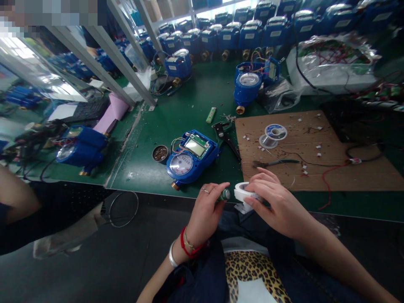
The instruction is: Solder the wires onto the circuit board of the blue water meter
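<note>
Low at the bench's front edge, my left hand (pixel 206 210) is closed around a green battery (pixel 225 194), its metal end facing right. Just beside it, my right hand (pixel 276 202) grips a white roll of tape (pixel 240 192), with a loose strip hanging below the roll. A small gap separates battery and tape. Behind my left hand sits a blue water meter (pixel 192 158), its cover off, showing a green circuit board, a display and a round dial. A second green battery (pixel 211 115) lies farther back on the bench.
Wire strippers (pixel 225 136) lie beside a cardboard sheet (pixel 331 176) carrying a solder spool (pixel 275 134), pliers (pixel 274 163) and wires. A small round tin (pixel 160 154) stands left of the meter. Another opened meter (pixel 248 86) is behind; a person's arm (pixel 19 198) reaches in at left.
</note>
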`<state>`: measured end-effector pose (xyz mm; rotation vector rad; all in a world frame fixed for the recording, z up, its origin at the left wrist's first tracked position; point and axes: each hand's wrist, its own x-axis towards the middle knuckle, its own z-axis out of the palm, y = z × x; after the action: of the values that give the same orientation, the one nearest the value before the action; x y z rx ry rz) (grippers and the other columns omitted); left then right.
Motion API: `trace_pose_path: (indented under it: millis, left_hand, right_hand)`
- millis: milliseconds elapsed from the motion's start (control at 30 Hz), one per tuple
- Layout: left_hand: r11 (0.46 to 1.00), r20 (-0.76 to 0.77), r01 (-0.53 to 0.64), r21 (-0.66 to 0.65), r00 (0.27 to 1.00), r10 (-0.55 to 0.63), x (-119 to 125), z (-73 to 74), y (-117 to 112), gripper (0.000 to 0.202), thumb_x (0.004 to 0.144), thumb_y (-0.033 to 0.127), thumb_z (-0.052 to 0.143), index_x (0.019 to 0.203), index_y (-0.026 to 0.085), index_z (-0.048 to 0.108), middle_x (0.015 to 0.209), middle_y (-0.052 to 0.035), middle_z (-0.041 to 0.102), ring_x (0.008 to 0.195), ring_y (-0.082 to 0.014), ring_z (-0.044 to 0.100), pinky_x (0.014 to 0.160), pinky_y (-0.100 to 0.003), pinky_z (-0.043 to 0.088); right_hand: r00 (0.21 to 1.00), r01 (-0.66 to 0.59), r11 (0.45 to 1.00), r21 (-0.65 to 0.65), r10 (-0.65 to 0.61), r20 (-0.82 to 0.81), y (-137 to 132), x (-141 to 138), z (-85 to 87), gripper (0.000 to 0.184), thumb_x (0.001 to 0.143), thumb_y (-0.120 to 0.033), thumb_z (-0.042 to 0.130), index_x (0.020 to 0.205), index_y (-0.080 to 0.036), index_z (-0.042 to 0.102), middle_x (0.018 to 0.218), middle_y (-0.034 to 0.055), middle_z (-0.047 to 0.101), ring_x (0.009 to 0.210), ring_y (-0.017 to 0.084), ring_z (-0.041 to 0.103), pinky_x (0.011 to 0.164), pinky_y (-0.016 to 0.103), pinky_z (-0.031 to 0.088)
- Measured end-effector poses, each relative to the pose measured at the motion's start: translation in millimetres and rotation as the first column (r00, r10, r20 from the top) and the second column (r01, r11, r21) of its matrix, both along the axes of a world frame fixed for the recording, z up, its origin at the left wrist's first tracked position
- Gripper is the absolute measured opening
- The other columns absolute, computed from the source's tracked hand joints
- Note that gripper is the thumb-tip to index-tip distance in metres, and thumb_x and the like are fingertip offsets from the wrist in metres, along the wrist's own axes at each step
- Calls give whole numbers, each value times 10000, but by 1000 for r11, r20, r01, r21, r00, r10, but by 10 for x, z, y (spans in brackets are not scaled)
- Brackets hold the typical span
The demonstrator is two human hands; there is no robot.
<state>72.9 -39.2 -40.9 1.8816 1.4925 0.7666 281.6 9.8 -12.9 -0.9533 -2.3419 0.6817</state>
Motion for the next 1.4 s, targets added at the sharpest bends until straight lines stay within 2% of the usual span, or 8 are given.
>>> trace_pose_path:
  millis: [100,233,367,900,1167,1400]
  left_hand:
    - [1000,3,8,-9,1000,-8,2,-8,6,460,866,54,513,1290,232,510,1117,-64,592,1037,-212,506,919,-372,431]
    - [999,-127,-7,31,992,11,53,-21,4,484,861,28,486,1310,208,505,1104,-74,590,1021,-216,492,914,-382,431]
    - [997,-193,-8,83,981,24,80,-25,-4,457,887,45,444,1317,190,505,1065,-82,590,1001,-215,491,899,-387,443]
    - [997,15,70,41,997,-70,31,34,-33,498,866,61,500,1326,250,496,1135,-77,576,1053,-212,505,913,-369,436]
    - [998,-26,52,28,998,-52,37,8,-19,536,855,53,507,1355,244,466,1144,-75,576,1049,-210,496,916,-371,434]
    - [991,-159,-6,136,987,28,61,15,-13,557,887,47,419,1405,252,414,1114,-79,568,1041,-218,498,920,-396,448]
  right_hand:
    - [1000,-5,1000,1,5,-10,-1,9,32,103,918,-258,536,972,-183,582,912,37,629,947,191,546,1084,491,303]
    - [998,-59,998,-1,59,23,-34,-71,64,74,916,-226,532,941,-180,583,872,25,623,931,183,541,1102,488,278]
    - [997,-53,998,19,52,59,-48,-126,71,94,920,-226,521,909,-168,594,850,28,617,911,180,534,1096,486,282]
    - [992,-13,999,33,9,129,-8,-79,-16,127,921,-280,535,949,-189,620,887,36,647,947,208,542,1090,509,285]
    - [992,0,998,61,-7,122,-10,-75,-20,130,914,-292,541,937,-194,623,889,35,653,935,205,557,1084,499,305]
    - [994,35,995,97,-45,101,-2,-81,7,108,907,-279,547,871,-192,600,861,34,643,916,205,553,1082,505,311]
